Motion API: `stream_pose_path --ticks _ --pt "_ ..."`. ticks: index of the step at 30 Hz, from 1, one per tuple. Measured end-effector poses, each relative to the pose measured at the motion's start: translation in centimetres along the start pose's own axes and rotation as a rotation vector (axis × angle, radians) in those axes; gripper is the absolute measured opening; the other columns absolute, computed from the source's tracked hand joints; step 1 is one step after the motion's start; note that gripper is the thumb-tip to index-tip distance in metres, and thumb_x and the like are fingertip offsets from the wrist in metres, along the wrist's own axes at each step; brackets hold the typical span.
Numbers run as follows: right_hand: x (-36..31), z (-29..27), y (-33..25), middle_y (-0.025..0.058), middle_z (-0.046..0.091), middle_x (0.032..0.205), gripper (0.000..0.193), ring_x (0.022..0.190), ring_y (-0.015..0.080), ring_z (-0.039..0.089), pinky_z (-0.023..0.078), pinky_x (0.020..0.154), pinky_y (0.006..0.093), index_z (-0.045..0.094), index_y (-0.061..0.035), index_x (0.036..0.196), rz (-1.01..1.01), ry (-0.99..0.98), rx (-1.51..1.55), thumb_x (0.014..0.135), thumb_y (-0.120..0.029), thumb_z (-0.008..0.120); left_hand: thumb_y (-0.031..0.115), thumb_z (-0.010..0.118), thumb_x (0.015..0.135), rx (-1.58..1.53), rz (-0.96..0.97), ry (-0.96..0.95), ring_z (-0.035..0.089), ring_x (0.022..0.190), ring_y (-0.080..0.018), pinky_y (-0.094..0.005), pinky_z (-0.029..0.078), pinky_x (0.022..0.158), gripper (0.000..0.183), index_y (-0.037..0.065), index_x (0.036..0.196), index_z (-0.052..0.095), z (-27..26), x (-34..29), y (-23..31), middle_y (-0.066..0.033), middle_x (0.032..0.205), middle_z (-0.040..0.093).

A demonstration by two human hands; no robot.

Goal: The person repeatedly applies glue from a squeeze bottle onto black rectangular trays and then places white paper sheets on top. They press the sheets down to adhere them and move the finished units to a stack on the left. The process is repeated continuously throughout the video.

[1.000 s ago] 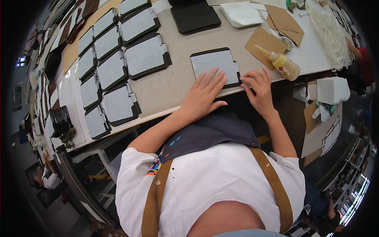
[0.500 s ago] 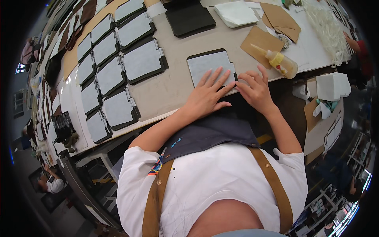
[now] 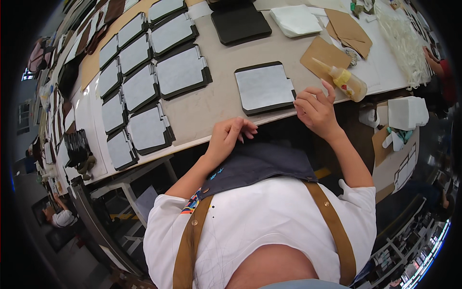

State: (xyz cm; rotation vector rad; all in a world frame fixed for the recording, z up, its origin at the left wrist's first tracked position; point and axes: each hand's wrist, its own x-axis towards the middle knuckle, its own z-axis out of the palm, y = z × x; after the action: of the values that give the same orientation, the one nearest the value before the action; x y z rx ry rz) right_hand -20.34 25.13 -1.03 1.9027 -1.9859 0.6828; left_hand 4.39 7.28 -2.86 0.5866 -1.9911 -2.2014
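A black-bordered panel with a pale grey facing [image 3: 263,87] lies flat near the table's front edge. My right hand [image 3: 315,107] is at its right corner, with thumb and bent fingers drawn together and the little finger raised. Whether those fingertips grip the panel's edge or something small, I cannot make out. My left hand [image 3: 232,137] is off the panel, by the table edge over my apron. Its fingers are loosely bent and apart, holding nothing.
Rows of similar grey-faced panels [image 3: 181,72] lie at the left. Black panels [image 3: 240,25] and white sheets [image 3: 295,20] sit farther back. A yellow-labelled glue bottle [image 3: 348,83] lies on brown card [image 3: 325,54] at the right. Another person's hand [image 3: 432,61] shows at the far right.
My left hand has lifted off the panel and drawn back toward me, uncovering the grey facing. My right hand stays near the panel's right corner, its fingers more curled.
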Motion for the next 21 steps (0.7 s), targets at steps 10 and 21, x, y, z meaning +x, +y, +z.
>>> stream_pose_path --ticks 10,21 --pt "0.0 -2.0 -3.1 -0.003 0.068 0.096 0.023 0.096 0.0182 0.064 0.029 0.115 0.05 0.067 -0.0131 0.091 -0.012 -0.048 0.178 0.073 -0.007 0.08 0.035 0.055 0.105 0.145 -0.138 0.14 0.054 0.073 -0.0052 -0.0249 0.042 0.063 0.044 -0.003 0.127 0.061 -2.2 5.3 1.8 -0.0036 0.092 0.067" --pt "0.2 -1.5 -1.2 0.0004 0.068 0.105 0.023 0.104 0.0222 0.061 0.025 0.117 0.0529 0.07 -0.0106 0.104 0.154 0.004 0.0 0.082 -0.008 0.075 0.021 0.063 0.103 0.196 0.156 0.745 0.052 0.076 -0.0011 -0.0194 0.042 0.066 0.024 -0.002 0.11 0.065 -15.8 -1.9 3.3 0.0033 0.088 0.065"
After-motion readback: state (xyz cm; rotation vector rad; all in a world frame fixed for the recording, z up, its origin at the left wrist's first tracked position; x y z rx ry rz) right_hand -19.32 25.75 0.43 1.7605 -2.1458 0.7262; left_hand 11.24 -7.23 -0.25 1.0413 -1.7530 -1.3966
